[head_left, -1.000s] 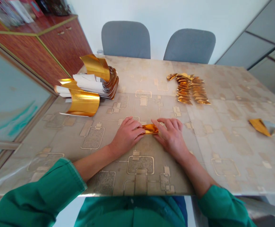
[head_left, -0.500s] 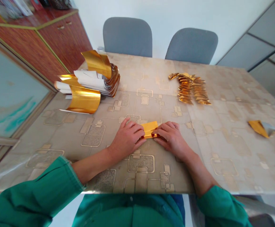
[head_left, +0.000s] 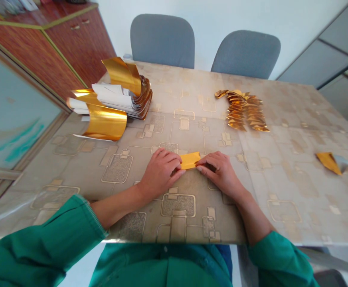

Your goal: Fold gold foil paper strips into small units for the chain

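A small folded strip of gold paper (head_left: 190, 160) lies near the table's front middle, between both hands. My left hand (head_left: 163, 167) pinches its left end between thumb and fingers. At its right end, the thumb and fingertips of my right hand (head_left: 217, 171) close on the lower corner. The strip's gold face shows; its two ends are partly hidden by my fingers. At the far left sits a stack of gold paper sheets (head_left: 108, 124) with white backs, curled and loosely piled.
Two rows of folded gold paper pieces (head_left: 236, 113) stand toward the back right. A gold and silver paper piece (head_left: 329, 162) lies far right. The patterned table (head_left: 180, 223) reaches to two grey chairs (head_left: 162, 40). A wooden cabinet (head_left: 78, 48) stands at back left.
The gold paper now looks narrower, folded to a slimmer strip. My fingers have shifted from pressing on it to pinching its ends. The view has tilted slightly.
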The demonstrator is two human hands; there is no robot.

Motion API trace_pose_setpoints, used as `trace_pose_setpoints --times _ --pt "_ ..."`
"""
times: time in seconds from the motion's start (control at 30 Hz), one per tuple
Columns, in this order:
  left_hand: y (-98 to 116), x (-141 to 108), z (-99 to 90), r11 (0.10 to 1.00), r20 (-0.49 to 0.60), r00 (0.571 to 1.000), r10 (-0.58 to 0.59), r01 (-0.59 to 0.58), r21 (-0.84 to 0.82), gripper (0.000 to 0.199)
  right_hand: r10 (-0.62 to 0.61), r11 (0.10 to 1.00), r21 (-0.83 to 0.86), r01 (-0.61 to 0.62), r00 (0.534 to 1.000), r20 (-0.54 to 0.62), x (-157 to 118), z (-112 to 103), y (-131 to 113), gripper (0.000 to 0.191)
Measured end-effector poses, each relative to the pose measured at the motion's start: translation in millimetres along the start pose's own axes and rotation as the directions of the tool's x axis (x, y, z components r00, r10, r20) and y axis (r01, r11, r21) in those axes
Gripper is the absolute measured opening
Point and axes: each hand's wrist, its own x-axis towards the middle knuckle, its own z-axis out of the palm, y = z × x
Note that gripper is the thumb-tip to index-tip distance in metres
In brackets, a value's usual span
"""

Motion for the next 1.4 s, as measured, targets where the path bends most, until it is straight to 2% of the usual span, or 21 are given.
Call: trace_pose_setpoints --times 0.27,0.93,1.23,1.4 --pt "-1 4 3.9 0.998 -0.007 0.999 -0.036 0.036 0.051 0.014 0.120 0.988 -0.086 -0.127 0.989 -0.086 3 9 -10 0.014" --pt "-3 4 6.1 0.989 0.013 0.999 -0.029 0.027 0.148 0.007 0.176 0.962 -0.179 -0.204 0.971 -0.160 4 17 -10 0.013" --pt "-6 4 7.7 0.974 -0.003 0.998 0.062 -0.060 0.219 0.010 0.185 0.952 -0.219 -0.215 0.971 -0.149 5 18 -11 0.015" --pt "8 1 8.2 0.941 -0.015 0.976 0.217 -0.205 0.269 0.018 0.190 0.946 -0.235 -0.222 0.970 -0.149 6 17 -14 0.015"
